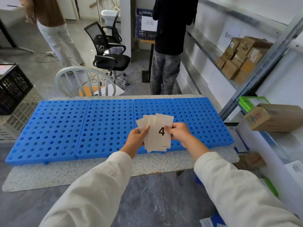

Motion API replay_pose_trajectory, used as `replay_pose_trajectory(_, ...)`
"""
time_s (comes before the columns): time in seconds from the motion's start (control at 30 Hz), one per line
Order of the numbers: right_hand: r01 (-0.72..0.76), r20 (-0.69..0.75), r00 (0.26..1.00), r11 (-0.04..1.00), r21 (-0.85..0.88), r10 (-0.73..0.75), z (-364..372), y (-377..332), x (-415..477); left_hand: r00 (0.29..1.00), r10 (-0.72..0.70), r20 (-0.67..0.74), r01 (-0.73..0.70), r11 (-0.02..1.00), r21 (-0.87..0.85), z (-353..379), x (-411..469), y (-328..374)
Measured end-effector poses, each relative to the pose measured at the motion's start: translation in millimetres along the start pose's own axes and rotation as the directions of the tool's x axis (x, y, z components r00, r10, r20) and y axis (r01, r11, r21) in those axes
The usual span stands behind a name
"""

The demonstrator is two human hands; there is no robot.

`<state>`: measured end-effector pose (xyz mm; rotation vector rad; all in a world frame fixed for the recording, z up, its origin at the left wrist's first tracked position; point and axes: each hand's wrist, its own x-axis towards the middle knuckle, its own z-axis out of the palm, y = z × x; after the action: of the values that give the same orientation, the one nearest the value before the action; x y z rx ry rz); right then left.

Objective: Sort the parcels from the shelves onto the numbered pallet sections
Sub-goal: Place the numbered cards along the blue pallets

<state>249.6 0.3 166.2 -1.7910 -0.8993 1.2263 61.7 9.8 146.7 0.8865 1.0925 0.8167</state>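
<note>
Several white number cards (158, 133) are fanned out between my hands; the front one shows a black "4". My left hand (136, 139) grips the fan from the left with its thumb on top. My right hand (180, 133) pinches the front card's right edge. Both hands hover over the near edge of a row of blue perforated pallet sections (108, 126) lying on a speckled mat (82, 171); the sections carry no cards or parcels. Brown cardboard parcels (239, 58) are stacked on the metal shelf at right, and a larger box (275, 118) sits on a lower shelf.
A person in dark clothes (168, 46) stands beyond the pallets by the shelving (255, 82). A second person (54, 30) stands far left. A white chair (85, 82) and a black office chair (108, 51) are behind the pallets. Crates (14, 92) stand left.
</note>
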Motion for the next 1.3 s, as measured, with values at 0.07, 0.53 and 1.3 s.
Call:
replay_pose_trajectory(0.07, 0.012, -0.031, 0.999, 0.999, -0.034, -0.013, -3, -4, 0, 1.0, 0.015, 0.009, -0.015, 0.999, 0.05, 7, 1, 3)
replay_pose_trajectory(0.53, 0.051, -0.137, 0.99, 0.996, 0.076, -0.04, -110, -3, 51, 0.999, 0.019, -0.039, -0.017, 0.997, 0.072, 86, 54, 12)
replay_pose_trajectory(1.3, -0.153, -0.206, 0.975, 0.926, -0.346, 0.084, -249, 121, 185, 0.98, -0.128, -0.152, 0.147, 0.982, 0.116, 215, 156, -32)
